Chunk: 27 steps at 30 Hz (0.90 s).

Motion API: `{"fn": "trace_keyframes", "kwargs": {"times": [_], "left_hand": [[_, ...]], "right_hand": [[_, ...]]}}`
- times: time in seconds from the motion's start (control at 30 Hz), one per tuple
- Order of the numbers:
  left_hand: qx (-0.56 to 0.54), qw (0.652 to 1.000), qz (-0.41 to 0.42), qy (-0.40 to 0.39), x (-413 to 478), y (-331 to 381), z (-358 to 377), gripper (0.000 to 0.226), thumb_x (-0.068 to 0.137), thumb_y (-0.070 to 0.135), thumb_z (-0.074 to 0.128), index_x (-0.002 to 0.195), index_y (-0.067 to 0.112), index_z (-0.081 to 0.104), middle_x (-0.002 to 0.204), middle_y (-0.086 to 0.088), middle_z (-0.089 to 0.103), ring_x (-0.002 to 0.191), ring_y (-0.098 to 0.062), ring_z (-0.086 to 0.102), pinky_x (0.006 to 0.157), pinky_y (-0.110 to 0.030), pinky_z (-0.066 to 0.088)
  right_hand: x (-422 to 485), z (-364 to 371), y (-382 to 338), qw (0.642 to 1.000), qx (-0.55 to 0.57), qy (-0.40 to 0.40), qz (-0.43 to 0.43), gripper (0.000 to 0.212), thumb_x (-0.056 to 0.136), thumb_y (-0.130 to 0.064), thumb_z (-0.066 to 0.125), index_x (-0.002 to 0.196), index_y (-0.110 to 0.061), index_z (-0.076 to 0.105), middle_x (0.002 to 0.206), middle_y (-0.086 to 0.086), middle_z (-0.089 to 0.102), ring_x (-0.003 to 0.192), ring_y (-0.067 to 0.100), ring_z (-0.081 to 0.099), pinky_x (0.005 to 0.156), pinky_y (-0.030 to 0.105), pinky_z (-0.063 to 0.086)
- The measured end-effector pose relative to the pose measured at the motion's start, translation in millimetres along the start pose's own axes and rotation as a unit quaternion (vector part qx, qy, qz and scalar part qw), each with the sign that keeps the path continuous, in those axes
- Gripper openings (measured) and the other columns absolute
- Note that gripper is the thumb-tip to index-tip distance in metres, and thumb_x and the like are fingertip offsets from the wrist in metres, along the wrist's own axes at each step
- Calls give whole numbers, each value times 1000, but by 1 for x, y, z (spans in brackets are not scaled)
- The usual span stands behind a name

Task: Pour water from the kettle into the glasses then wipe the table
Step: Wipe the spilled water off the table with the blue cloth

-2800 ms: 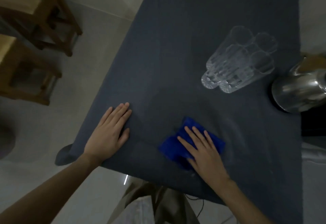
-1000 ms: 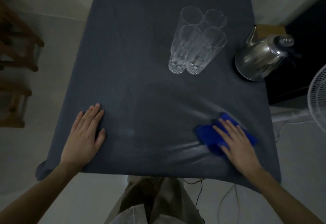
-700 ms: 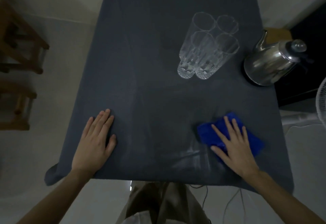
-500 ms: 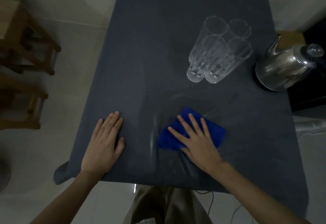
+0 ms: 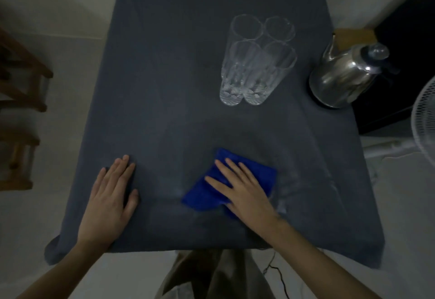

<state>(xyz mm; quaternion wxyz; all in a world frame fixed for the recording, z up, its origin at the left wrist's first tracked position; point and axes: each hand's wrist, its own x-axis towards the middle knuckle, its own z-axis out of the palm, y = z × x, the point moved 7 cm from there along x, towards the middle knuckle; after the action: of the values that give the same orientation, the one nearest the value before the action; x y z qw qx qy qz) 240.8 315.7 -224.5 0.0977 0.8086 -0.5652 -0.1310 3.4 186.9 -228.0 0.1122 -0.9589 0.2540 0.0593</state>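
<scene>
A table under a dark grey cloth [image 5: 188, 87] fills the view. Several clear tall glasses [image 5: 256, 58] stand clustered at the middle right. A shiny steel kettle [image 5: 346, 75] sits at the right edge. My right hand [image 5: 242, 190] presses flat with straight, spread fingers on a folded blue cloth [image 5: 207, 195] near the front middle. My left hand [image 5: 110, 200] rests flat on the tablecloth at the front left, holding nothing. Faint pale streaks show on the cloth to the right of the blue cloth.
Wooden stools [image 5: 21, 87] stand on the floor to the left. A white fan [image 5: 423, 129] pokes in at the right edge, beside a dark unit [image 5: 404, 40] behind the kettle. A thin cable [image 5: 275, 273] hangs below the table's front edge.
My right hand slid the blue cloth from the front right toward the front middle, where it stays now. My left hand stayed flat at the front left. The head camera shifted.
</scene>
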Motion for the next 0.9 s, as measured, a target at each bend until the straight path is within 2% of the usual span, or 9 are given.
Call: {"fn": "trace_keyframes", "kwargs": {"times": [0.07, 0.17, 0.27, 0.47, 0.53, 0.6, 0.67, 0.8, 0.9], "left_hand": [[-6, 1000, 5, 7, 0, 1, 0, 62, 93, 42, 29, 144, 6, 36, 156, -6, 27, 145, -15, 16, 121, -32, 1], [-18, 1000, 6, 19, 0, 0, 0, 63, 92, 41, 30, 142, 3, 39, 154, -7, 29, 144, -17, 19, 121, -35, 5], [-15, 1000, 6, 20, 1, -5, 4, 64, 92, 42, 29, 141, 3, 39, 153, -4, 29, 143, -20, 22, 120, -44, 12], [-17, 999, 7, 30, -1, -9, 6, 64, 91, 42, 30, 141, 3, 41, 153, -7, 31, 143, -20, 22, 120, -45, 13], [-12, 999, 5, 30, -2, -9, 4, 63, 92, 41, 31, 142, 4, 40, 154, -9, 31, 144, -19, 22, 120, -44, 12], [-5, 999, 9, 32, -3, -9, 2, 61, 93, 40, 32, 142, 4, 40, 154, -9, 32, 144, -19, 23, 120, -43, 13], [-4, 999, 15, 36, -3, -8, -1, 60, 94, 40, 33, 142, 5, 39, 154, -9, 32, 143, -18, 23, 120, -42, 12], [7, 999, 9, 34, -3, -9, -1, 59, 94, 39, 34, 144, 8, 38, 155, -5, 29, 144, -16, 22, 121, -39, 10], [6, 1000, 12, 27, -2, -9, 1, 59, 94, 40, 33, 145, 9, 36, 156, -6, 28, 145, -17, 21, 120, -40, 13]], "right_hand": [[-47, -4, 49, 998, -10, -10, 59, 83, 78, -34, 72, 149, -32, 30, 158, 16, 22, 144, 34, 21, 116, 53, 19], [-110, -13, 124, 986, -7, -32, 163, 72, 90, -53, 45, 151, -40, 9, 160, 14, 13, 147, 28, 11, 115, 56, 20], [-144, -18, 169, 974, -18, -62, 217, 68, 90, -51, 32, 148, -48, -3, 161, 8, 12, 148, 23, 8, 115, 57, 23], [-138, -12, 163, 976, 28, 3, 217, 55, 98, -52, 23, 150, -40, 13, 162, -10, -5, 148, 15, -1, 117, 42, 11], [-125, -8, 144, 984, 22, 11, 176, 55, 99, -45, 33, 150, -37, 14, 162, -11, -6, 149, 16, 0, 116, 41, 11], [-102, -6, 115, 995, 7, 6, 96, 91, 86, -16, 65, 152, -34, 5, 162, 3, 7, 147, 26, 9, 115, 45, 13], [-67, -9, 74, 1000, -17, 12, 23, 108, 73, 1, 72, 153, -26, 6, 157, 12, 20, 144, 32, 17, 115, 46, 14], [9, -6, -28, 992, -3, 27, -125, 69, 83, -8, 48, 149, -21, 28, 155, 14, 26, 142, 33, 26, 117, 45, 16], [54, 8, -101, 978, -14, 8, -207, 59, 94, -17, 49, 149, -21, 28, 158, 11, 23, 146, 29, 21, 120, 44, 17]]}}
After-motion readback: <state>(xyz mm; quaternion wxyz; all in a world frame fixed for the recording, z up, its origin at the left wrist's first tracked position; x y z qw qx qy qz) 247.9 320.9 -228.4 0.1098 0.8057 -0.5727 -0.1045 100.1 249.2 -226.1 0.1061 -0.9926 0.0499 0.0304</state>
